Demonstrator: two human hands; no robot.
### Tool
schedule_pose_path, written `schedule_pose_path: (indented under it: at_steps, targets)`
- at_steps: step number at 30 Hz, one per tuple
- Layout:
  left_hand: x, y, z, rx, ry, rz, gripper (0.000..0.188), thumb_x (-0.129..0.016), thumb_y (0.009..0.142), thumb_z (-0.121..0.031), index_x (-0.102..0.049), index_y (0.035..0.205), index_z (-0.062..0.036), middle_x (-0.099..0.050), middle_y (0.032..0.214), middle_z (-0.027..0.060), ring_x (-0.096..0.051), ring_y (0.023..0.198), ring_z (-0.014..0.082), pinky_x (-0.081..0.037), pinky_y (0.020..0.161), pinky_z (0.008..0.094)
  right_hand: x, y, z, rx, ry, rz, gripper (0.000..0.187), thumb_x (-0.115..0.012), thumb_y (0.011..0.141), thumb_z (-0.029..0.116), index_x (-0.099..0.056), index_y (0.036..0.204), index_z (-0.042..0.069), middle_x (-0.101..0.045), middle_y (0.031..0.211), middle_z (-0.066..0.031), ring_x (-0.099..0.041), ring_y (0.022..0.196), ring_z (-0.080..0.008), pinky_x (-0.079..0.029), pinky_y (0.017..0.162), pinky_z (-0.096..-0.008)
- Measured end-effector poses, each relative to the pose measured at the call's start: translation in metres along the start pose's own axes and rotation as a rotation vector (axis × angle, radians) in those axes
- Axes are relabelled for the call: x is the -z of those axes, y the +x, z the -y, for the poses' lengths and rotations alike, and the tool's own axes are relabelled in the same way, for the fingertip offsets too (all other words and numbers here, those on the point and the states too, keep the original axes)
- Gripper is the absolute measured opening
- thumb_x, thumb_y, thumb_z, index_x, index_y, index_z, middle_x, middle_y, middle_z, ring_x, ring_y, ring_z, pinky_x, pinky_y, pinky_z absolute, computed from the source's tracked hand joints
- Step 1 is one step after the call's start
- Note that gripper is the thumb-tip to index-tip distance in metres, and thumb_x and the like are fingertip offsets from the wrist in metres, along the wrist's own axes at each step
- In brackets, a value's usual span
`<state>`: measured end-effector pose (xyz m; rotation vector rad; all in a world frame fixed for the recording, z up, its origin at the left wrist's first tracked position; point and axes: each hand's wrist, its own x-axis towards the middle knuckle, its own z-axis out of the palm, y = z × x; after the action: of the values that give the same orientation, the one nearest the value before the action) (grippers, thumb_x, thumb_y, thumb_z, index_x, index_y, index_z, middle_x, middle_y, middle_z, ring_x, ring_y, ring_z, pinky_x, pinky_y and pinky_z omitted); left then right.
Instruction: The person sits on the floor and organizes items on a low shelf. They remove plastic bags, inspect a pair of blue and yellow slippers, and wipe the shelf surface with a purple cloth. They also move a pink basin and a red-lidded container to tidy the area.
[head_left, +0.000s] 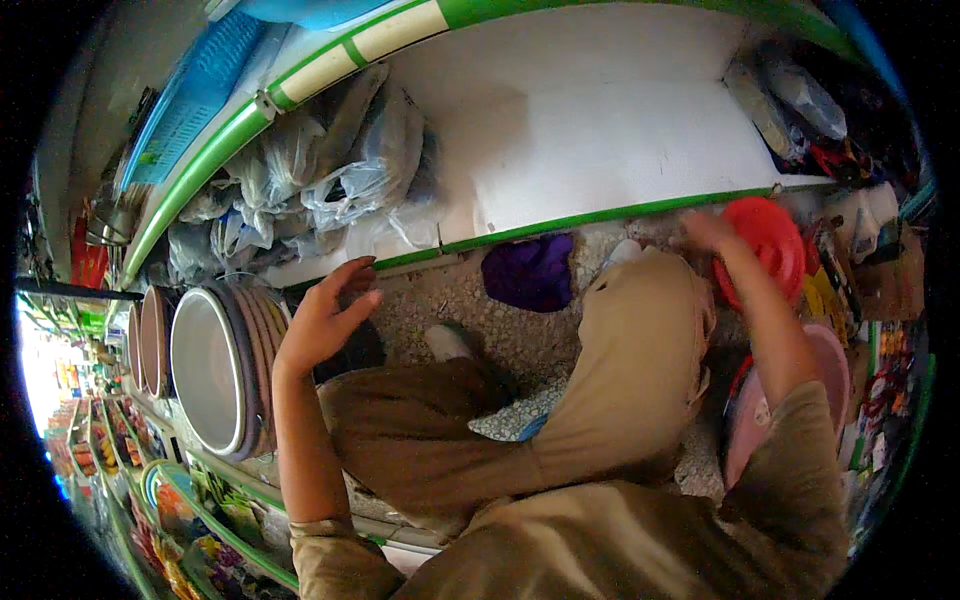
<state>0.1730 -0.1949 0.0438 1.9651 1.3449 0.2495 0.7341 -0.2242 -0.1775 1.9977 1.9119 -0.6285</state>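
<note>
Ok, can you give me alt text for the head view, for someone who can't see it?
A person crouching on a speckled floor by a low white shelf holds a red lid in the right hand. The open left hand hovers by a stack of basins set on edge. A purple cloth lies below the shelf edge.

This is a shop aisle. Green-edged shelves [560, 222] carry bagged goods [350, 170], and stacked round basins [215, 365] stand on edge. Colourful packaged wares [870, 300] crowd the shelving nearby.
</note>
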Motion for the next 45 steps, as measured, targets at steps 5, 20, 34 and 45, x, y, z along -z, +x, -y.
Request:
schedule_pose_path:
  at_steps: [5, 20, 34, 45]
  targets:
    - [-0.033, 0.031, 0.010, -0.039, -0.021, 0.091, 0.054, -0.065, 0.087, -0.028, -0.049, 0.130, -0.0015, -0.062, 0.114, 0.0182, -0.059, 0.108, 0.0271, -0.044, 0.093, 0.0366, -0.008, 0.020, 0.015, 0.169, -0.051, 0.093, 0.053, -0.064, 0.077, 0.052, -0.067, 0.097, 0.003, -0.066, 0.094, -0.0211, -0.064, 0.084, -0.0360, -0.050, 0.073, -0.0463]
    - [-0.347, 0.200, 0.170, 0.374, 0.282, 0.128, 0.092, -0.068, 0.077, -0.047, -0.021, 0.145, -0.0047, -0.058, 0.118, 0.0258, -0.057, 0.109, 0.0407, -0.047, 0.090, 0.0480, -0.012, 0.034, 0.019, -0.077, 0.258, 0.173, 0.047, -0.059, 0.082, 0.043, -0.060, 0.108, 0.003, -0.063, 0.107, -0.0210, -0.061, 0.099, -0.0362, -0.048, 0.084, -0.0483]
    - [-0.285, 0.223, 0.108, 0.117, 0.451, 0.728, 0.041, -0.065, 0.079, -0.035, -0.064, 0.106, -0.0039, -0.066, 0.087, 0.0147, -0.063, 0.083, 0.0267, -0.051, 0.075, 0.0394, 0.008, -0.006, 0.039, 0.004, 0.376, 0.060, 0.044, -0.060, 0.082, 0.044, -0.060, 0.102, 0.005, -0.065, 0.096, -0.0181, -0.063, 0.091, -0.0354, -0.049, 0.075, -0.0489]
    - [-0.055, 0.141, -0.048, -0.225, -0.524, 0.168, 0.037, -0.059, 0.082, -0.020, -0.058, 0.112, 0.0016, -0.061, 0.106, 0.0119, -0.058, 0.098, 0.0216, -0.046, 0.087, 0.0351, 0.139, -0.006, 0.114, 0.294, 0.260, -0.007, 0.056, -0.068, 0.073, 0.048, -0.067, 0.101, 0.000, -0.066, 0.101, -0.0207, -0.063, 0.093, -0.0351, -0.049, 0.081, -0.0475]
